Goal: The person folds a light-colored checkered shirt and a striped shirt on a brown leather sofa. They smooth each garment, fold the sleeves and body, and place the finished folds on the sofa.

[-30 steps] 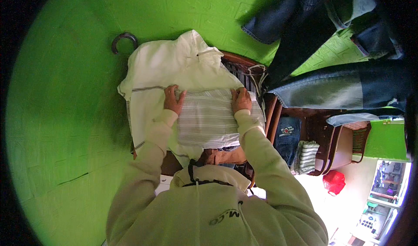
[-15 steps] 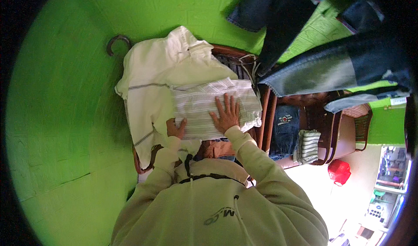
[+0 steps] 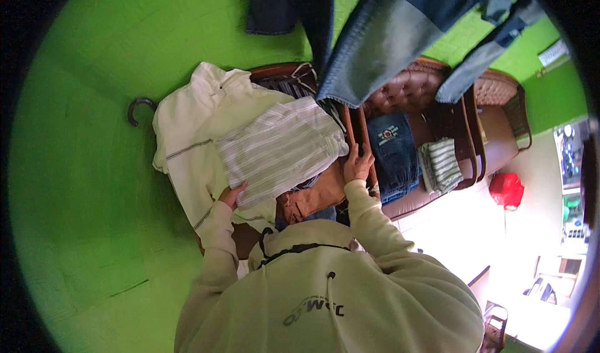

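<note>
A folded grey-and-white striped shirt (image 3: 281, 143) lies over a spread cream hooded garment (image 3: 187, 137). My left hand (image 3: 232, 196) is at the shirt's lower left corner. Its thumb side lies on the cloth, and the edge appears pinched between partly hidden fingers. Beside the shirt's right corner, my right hand (image 3: 359, 164) rests by the wooden armrest (image 3: 354, 123) with its fingers extended and apart. Below the shirt, between my arms, lies a folded orange-brown garment (image 3: 317, 193).
Folded blue jeans (image 3: 394, 159) and a folded striped cloth (image 3: 441, 165) sit on the brown tufted seat (image 3: 409, 85) to the right. Patchwork jeans (image 3: 387, 40) hang overhead in front. A red bag (image 3: 506, 190) is at far right. Green walls (image 3: 81, 184) border the left and far side.
My right hand has left the top of the striped shirt and moved to the armrest beside its right corner. My left hand stays at the lower left corner. The view has shifted right.
</note>
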A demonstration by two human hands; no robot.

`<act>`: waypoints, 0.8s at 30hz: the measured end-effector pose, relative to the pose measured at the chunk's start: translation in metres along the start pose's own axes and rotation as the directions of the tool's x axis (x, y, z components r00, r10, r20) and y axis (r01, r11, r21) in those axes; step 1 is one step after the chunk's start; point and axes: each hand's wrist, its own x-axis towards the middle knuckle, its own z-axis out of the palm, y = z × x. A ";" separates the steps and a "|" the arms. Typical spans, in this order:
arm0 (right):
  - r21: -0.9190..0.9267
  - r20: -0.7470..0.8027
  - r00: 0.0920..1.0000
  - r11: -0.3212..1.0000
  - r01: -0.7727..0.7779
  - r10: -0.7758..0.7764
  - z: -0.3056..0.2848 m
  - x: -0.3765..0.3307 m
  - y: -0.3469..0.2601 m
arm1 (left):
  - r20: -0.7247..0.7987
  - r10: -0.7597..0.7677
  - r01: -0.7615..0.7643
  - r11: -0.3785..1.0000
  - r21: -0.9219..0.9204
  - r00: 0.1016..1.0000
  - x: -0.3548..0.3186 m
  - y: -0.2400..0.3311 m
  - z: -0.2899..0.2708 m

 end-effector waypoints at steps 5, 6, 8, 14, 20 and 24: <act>0.543 0.530 0.844 0.730 -0.414 0.084 -0.008 0.010 0.027 | 0.033 -0.058 0.057 0.998 0.029 0.998 -0.016 0.003 0.004; 0.553 0.558 0.829 0.727 -0.407 0.040 -0.006 0.012 0.030 | -0.014 -0.052 0.053 0.998 0.045 0.999 -0.017 0.004 0.003; 0.499 0.636 0.772 0.778 -0.383 -0.028 0.009 0.020 0.031 | -0.070 -0.014 0.019 0.997 0.072 0.997 -0.019 0.006 -0.002; -0.008 0.285 0.946 0.987 0.162 -0.153 0.036 0.034 0.048 | -0.080 0.139 -0.128 0.984 0.125 0.987 -0.017 0.013 -0.018; -0.102 -0.105 0.793 0.800 0.591 -0.600 0.016 0.007 -0.017 | -0.162 0.133 -0.123 0.990 0.072 0.978 -0.028 0.007 -0.011; 0.142 0.207 0.627 0.657 0.740 -0.751 0.022 -0.051 -0.085 | -0.233 0.145 -0.130 0.988 0.080 0.962 -0.032 0.000 -0.006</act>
